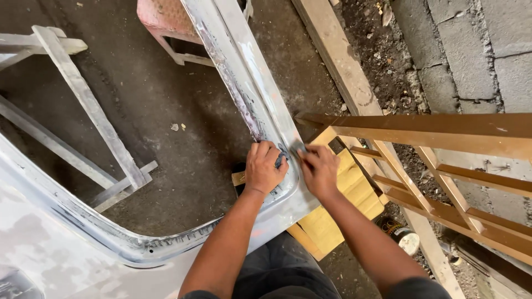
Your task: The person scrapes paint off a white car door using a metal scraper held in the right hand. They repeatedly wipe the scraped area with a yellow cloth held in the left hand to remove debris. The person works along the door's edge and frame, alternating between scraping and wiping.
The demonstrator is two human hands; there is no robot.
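A grey primed car body panel (252,83) with a curved window-like opening lies across the view, its frame running from the top centre down to a rounded corner. My left hand (263,167) presses a small dark piece of sandpaper (281,160) against that corner. My right hand (318,168) rests next to it on the frame's outer edge, fingers bent, touching a dark scrap; I cannot tell whether it grips it.
A yellow wooden block (346,205) supports the panel under my hands. A brown wooden frame (443,160) stands at the right beside a concrete block wall (471,50). A grey metal stand (88,111) is at the left, a pink stool (166,22) at the top, a small can (407,241) on the floor.
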